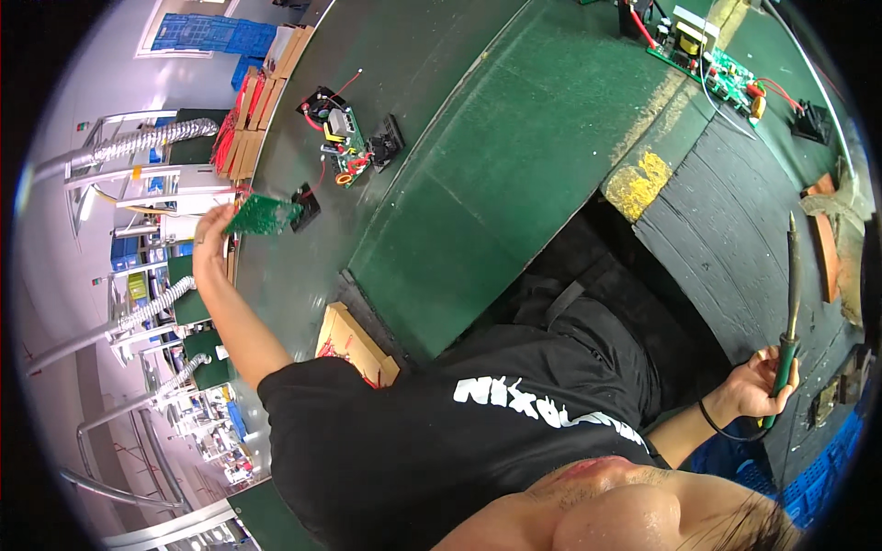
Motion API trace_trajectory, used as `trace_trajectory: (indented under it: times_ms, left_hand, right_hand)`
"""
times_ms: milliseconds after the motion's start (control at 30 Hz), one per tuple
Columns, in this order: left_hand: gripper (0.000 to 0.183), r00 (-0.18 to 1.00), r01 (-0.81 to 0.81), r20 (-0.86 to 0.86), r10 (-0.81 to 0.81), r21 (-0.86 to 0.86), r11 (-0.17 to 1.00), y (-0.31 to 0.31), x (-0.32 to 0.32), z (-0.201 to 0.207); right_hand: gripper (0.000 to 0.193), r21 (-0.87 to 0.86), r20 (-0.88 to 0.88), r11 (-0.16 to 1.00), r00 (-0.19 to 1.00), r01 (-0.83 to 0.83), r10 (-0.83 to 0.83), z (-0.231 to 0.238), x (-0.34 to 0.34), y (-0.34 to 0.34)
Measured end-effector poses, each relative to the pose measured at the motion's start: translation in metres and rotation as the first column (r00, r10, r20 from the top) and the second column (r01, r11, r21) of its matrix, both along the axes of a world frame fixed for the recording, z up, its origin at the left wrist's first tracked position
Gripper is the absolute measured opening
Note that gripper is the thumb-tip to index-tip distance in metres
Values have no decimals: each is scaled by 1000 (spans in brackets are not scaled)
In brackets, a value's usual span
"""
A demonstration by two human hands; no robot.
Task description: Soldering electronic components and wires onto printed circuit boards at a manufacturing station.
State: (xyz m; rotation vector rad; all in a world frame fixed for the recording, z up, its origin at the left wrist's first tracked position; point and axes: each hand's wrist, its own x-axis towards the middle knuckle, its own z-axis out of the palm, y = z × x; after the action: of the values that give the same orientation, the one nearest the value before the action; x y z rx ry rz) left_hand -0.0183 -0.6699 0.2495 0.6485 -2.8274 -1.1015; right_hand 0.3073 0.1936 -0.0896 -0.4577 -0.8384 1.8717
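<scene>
Head view: the left hand (213,241) is extended out over the green belt (478,165), fingers closed on one edge of a bare green board (265,215), which lies roughly flat, long axis pointing away from that hand. The right hand (755,386), well apart, grips a soldering iron (790,312) upright, tip upward. A populated board (344,145) lies beyond the left hand.

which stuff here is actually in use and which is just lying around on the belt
In hand:
- bare green circuit board, held up in the left hand
- soldering iron, gripped in the right hand

Lying about:
- populated board with red wires on the green belt
- second populated board farther along
- cardboard tray by the belt edge
</scene>
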Motion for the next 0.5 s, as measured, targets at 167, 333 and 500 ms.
trace_trajectory:
  times_ms: [167,333,500]
  left_hand:
    - [38,911,321,-242,-334,-92,943,125,-34,42]
    - [36,836,486,-359,-416,131,864,257,-96,18]
    - [36,767,540,-474,-433,112,834,383,-116,-70]
  right_hand:
    - [47,43,23,999,1000,12,-13,0,-5,1]
    - [46,87,75,994,995,58,-65,4,-11,-8]
    - [46,59,53,989,989,136,-139,6,-19,-18]
